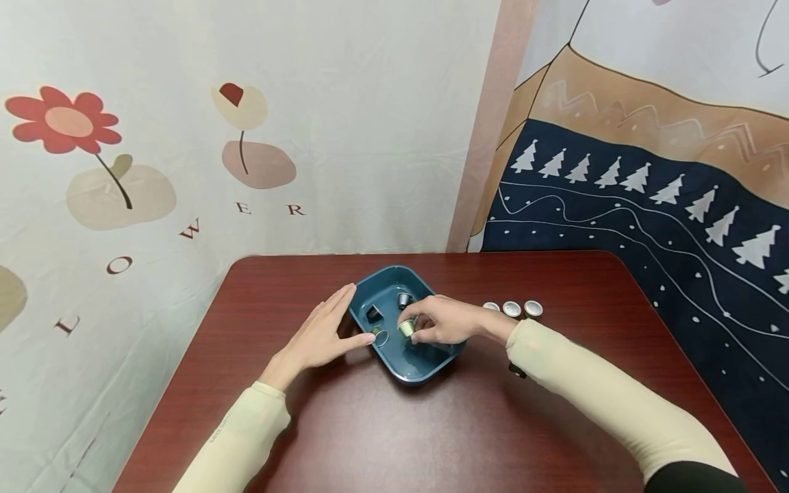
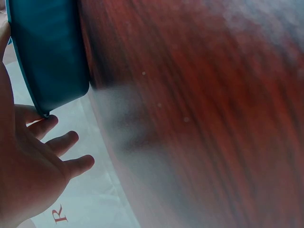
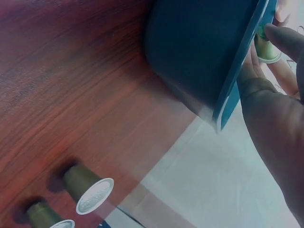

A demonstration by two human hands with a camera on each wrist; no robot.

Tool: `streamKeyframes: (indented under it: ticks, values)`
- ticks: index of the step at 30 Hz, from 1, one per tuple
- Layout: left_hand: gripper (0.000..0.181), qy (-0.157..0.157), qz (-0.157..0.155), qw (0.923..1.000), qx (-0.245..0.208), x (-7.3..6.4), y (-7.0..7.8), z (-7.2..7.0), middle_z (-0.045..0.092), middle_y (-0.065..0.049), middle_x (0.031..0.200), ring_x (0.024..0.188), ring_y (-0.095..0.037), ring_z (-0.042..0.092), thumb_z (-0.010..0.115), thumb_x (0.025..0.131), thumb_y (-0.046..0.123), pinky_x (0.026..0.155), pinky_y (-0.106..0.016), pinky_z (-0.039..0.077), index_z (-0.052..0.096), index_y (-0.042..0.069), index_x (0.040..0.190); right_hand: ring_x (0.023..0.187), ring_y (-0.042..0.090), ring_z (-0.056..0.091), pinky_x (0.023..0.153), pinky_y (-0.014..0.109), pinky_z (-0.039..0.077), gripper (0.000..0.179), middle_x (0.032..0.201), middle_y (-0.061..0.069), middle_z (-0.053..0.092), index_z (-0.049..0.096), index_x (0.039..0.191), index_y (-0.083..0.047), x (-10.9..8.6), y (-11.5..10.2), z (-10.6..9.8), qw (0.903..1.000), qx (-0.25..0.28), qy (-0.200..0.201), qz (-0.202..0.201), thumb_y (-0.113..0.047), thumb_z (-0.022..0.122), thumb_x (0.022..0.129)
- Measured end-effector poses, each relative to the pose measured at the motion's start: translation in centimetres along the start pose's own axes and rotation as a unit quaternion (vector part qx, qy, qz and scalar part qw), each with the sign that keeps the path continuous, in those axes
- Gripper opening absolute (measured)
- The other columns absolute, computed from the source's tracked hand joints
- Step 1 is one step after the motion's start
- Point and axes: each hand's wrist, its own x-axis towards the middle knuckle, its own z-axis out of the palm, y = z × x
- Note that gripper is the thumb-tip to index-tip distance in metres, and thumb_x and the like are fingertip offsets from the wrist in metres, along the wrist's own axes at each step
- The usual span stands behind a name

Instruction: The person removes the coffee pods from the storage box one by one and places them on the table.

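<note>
On the pale wall hanging (image 1: 370, 137), red capitals L (image 1: 66, 325), O (image 1: 120, 265), W (image 1: 190, 229), E (image 1: 243, 208) and R (image 1: 296, 210) are printed from nearly nine o'clock to past nine, the R is also seen between seven and eight in the left wrist view, and tiny lettering (image 1: 216, 434) on the left sleeve (image 1: 246, 424) cannot be read.

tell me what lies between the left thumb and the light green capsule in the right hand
In the head view, another capsule lies there, in the blue tray, with bare tray floor between it and the light green capsule.

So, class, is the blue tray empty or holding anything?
Holding things: in the head view, a dark blue capsule and a black capsule sit inside the blue tray, within its walls.
</note>
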Motion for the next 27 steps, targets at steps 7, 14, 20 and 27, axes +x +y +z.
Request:
streamKeyframes:
  ticks: [7,14,20,27]
  values:
    - [0.115,0.006,0.004,1.0,0.006,0.0,0.0,0.0,0.022,-0.012,0.191,0.176,-0.039,0.026,0.073,0.1,0.073,0.139,-0.074,0.025,0.021,0.009,0.182,0.101,0.014,0.082,0.09,0.02,0.062,0.035,0.118,0.011,0.081,0.072,0.14,0.0,-0.4,0.4,-0.1,0.9948,0.102,0.01,0.002,-0.006,0.077,0.106]
    - [0.118,0.002,0.0,1.0,0.003,0.1,-0.2,0.0,0.023,-0.014,0.19,0.176,-0.039,0.027,0.074,0.098,0.074,0.14,-0.073,0.025,0.021,0.01,0.182,0.108,0.014,0.079,0.094,0.022,0.065,0.037,0.125,0.014,0.076,0.071,0.139,0.005,-0.7,0.7,-0.4,0.9879,0.152,0.031,-0.001,0.001,0.078,0.103]
    - [0.118,0.002,0.0,1.0,0.001,0.1,-0.1,0.1,0.023,-0.013,0.19,0.177,-0.038,0.026,0.074,0.098,0.074,0.14,-0.073,0.025,0.021,0.01,0.182,0.114,0.018,0.079,0.097,0.025,0.067,0.04,0.136,0.023,0.073,0.07,0.141,0.007,-1.1,0.8,-0.7,0.9843,0.171,0.044,0.002,0.002,0.079,0.102]
    - [0.118,0.005,0.0,1.0,0.007,0.2,-0.3,0.2,0.023,-0.014,0.19,0.175,-0.044,0.028,0.074,0.098,0.075,0.139,-0.074,0.026,0.022,0.008,0.181,0.114,0.019,0.078,0.096,0.027,0.068,0.038,0.134,0.018,0.074,0.072,0.14,0.002,-1.9,1.0,-0.9,0.9837,0.169,0.06,0.007,-0.004,0.08,0.103]
